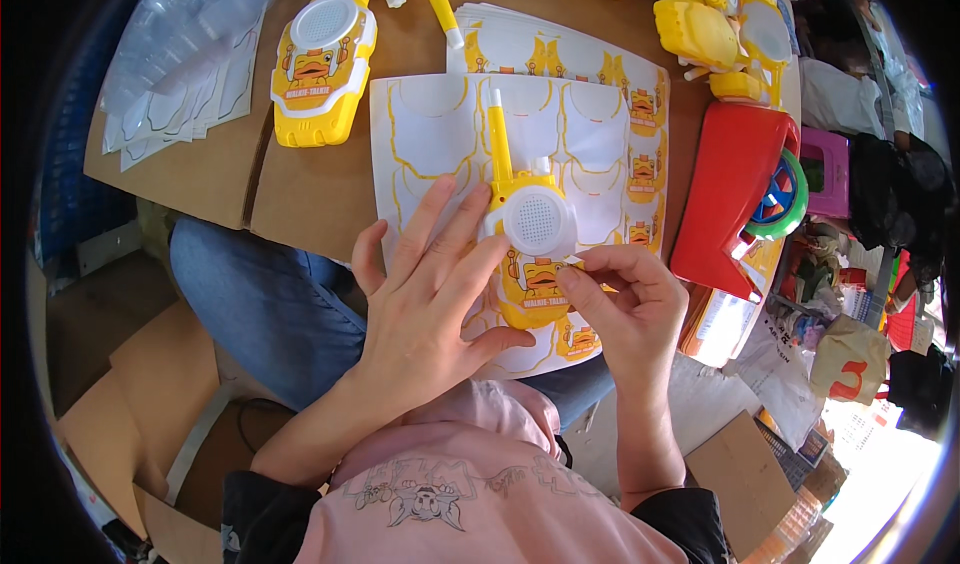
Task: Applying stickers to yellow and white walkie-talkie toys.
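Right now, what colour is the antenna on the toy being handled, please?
The antenna is yellow with a white tip, clearest in the head view.

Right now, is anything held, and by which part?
Left fingers steady the toy walkie-talkie by its left side; whether right fingers pinch its sticker can't be told.

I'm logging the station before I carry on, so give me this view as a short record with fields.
Left hand: fingers spread, at the left side of the yellow toy handset, thumb by its lower end
Right hand: thumb and index close together at the right edge of the orange label; what they pinch is too small to tell
Under handset: printed sheets
Upper left: second handset
Upper right: yellow toys, piled
Right: red tape dispenser, green roll
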The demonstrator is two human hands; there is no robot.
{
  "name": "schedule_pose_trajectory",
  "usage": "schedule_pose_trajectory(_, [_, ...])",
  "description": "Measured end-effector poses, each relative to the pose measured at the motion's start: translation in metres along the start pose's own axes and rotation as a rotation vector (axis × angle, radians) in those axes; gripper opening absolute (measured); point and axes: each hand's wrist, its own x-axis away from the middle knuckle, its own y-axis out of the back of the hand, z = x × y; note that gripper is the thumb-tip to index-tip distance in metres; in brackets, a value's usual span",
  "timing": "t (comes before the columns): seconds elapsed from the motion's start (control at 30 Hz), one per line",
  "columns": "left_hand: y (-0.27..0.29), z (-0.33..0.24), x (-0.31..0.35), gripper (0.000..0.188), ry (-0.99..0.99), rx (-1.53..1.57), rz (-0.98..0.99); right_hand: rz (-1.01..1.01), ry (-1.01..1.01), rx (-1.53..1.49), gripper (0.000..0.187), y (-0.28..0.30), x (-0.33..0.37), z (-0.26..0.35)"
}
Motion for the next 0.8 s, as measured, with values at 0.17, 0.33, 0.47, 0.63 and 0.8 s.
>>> schedule_pose_trajectory(0.17, [-0.0034,0.0007,0.0013,0.083,-0.010,0.021,-0.034,-0.003,-0.005,0.010,0.015,0.0006,-0.0006,-0.0008])
schedule_pose_trajectory(0.33, [-0.0028,0.0013,0.0002,0.081,-0.025,0.043,-0.056,-0.004,-0.026,-0.020,0.017,0.0015,-0.0014,-0.0015])
schedule_pose_trajectory(0.47, [-0.0013,0.0012,-0.0001,0.083,-0.019,0.006,-0.045,0.010,-0.022,-0.009,0.018,0.0027,-0.0021,-0.0019])
schedule_pose_trajectory(0.63, [0.0001,0.0014,-0.0008,0.087,-0.014,-0.034,-0.026,0.019,-0.038,-0.024,0.018,0.0022,-0.0021,-0.0004])
schedule_pose_trajectory(0.8, [0.0002,0.0010,-0.0015,0.090,-0.008,-0.037,-0.024,0.011,-0.039,0.004,0.018,0.0019,-0.0031,0.0002])
